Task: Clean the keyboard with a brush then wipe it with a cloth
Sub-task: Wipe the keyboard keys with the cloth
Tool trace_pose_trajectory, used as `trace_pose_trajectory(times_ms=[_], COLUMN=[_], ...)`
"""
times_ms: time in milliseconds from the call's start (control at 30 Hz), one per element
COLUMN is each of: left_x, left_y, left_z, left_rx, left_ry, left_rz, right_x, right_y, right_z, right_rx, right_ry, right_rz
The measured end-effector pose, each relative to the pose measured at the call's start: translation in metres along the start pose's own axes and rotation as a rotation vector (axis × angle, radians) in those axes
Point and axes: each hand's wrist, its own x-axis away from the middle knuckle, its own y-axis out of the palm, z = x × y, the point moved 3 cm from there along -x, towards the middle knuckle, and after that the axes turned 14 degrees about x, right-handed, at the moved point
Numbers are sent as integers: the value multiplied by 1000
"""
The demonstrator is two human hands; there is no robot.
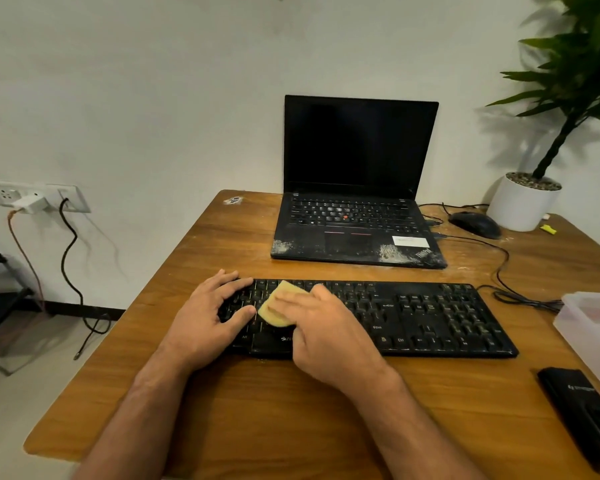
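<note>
While the left hand [211,315] rests with spread fingers on the black keyboard's [430,317] left end at frame centre, the right hand [321,336] presses a folded yellow cloth [274,304] flat onto the keys, fingers straight.

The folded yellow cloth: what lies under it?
The folded yellow cloth lies on the black keyboard, pressed by the right hand. The keys beneath are covered.
</note>
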Motion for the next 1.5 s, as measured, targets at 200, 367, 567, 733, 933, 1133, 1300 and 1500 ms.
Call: trace_pose_trajectory(times_ms=[200,367,567,733,933,1133,1300,1500], left_x=[1,3,3,8,10,7,8,6], left_y=[0,1,2,8,10,10,10,11], left_z=[1,0,5,27,26,19,19,17], left_rx=[4,3,-24,-191,-241,-175,-162,-162], left_ry=[-5,5,-25,-13,6,-29,-41,-38], left_rz=[-7,-8,18,188,222,196,176,159], right_x=[1,-8,-5,-4,2,-1,4,-2], right_y=[3,0,-12,-3,-12,-1,1,-1], right_z=[-9,4,58,29,7,-4,-15,44], right_rx=[-37,58,17,-26,-92,-29,20,65], right_ry=[-146,-44,243,176,11,-69,-215,364], right_rz=[-73,-106,-12,-24,-56,-35,-13,77])
